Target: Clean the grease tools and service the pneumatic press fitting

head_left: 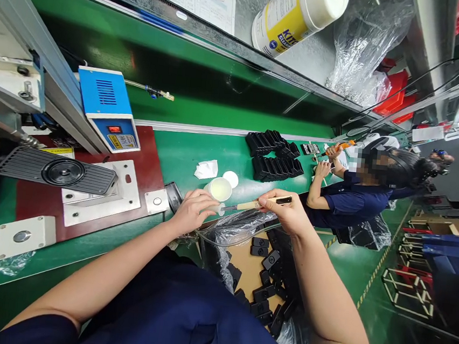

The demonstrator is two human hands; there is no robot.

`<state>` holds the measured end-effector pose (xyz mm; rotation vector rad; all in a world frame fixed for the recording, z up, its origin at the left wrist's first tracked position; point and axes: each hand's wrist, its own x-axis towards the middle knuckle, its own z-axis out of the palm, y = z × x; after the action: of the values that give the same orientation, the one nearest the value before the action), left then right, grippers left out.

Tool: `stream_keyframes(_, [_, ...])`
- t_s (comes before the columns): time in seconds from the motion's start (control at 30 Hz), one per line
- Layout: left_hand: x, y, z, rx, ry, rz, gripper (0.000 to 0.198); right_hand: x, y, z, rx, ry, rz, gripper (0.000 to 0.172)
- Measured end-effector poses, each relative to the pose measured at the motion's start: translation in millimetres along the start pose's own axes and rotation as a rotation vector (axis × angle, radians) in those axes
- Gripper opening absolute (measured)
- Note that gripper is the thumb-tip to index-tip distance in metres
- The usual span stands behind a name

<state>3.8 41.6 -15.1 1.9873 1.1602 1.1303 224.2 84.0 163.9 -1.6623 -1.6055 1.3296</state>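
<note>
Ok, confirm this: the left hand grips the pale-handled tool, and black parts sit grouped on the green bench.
Not quite: the head view shows the right hand gripping the pale-handled tool. Black parts do sit grouped on the green bench.

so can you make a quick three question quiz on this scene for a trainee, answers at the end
1. Multiple choice: what is the right hand holding?
a) a red cup
b) a pale-handled tool
c) a roll of tape

2. True or false: in the picture, the blue box stands farther left than the round tub.

3. Fill the gap: the left hand holds a small round piece at the tool's tip, while the stacked parts on the green bench are ____ in colour.

Key: 1 b; 2 true; 3 black.
</note>
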Motion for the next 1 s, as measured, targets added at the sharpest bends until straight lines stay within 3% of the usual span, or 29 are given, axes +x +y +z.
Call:
stream_keyframes(0.2, [-1, 0, -2.7, -0.044, -0.091, 0.054, 0.022, -7, -12, -2, -0.305, -0.196, -0.116, 0.028])
stream_keyframes(0.4, [1, -4, -5.5, -0.201, -0.205, 0.056, 0.026, -14, -25, 7, -0.424, -0.466, -0.391, 0.017])
stream_keyframes(0.5, [2, -6, -9.2, -0.28, -0.278, 0.06, 0.027, -15, -29, 10, -0.464, -0.516, -0.427, 0.017])
stream_keyframes(0.63, [2, -4, -9.8, -0.239, -0.232, 0.057, 0.025, -22, -39, 9, -0.497, -0.415, -0.351, 0.019])
stream_keyframes(0.8, [1, -3, -4.1, -0.191, -0.086, 0.07, 0.022, -37, -53, 12, -0.529, -0.16, -0.238, 0.023])
stream_keyframes(1.0, [-1, 2, -3.0, -0.116, 0.002, 0.053, 0.021, -37, -47, 31, -0.341, 0.15, -0.097, 0.028])
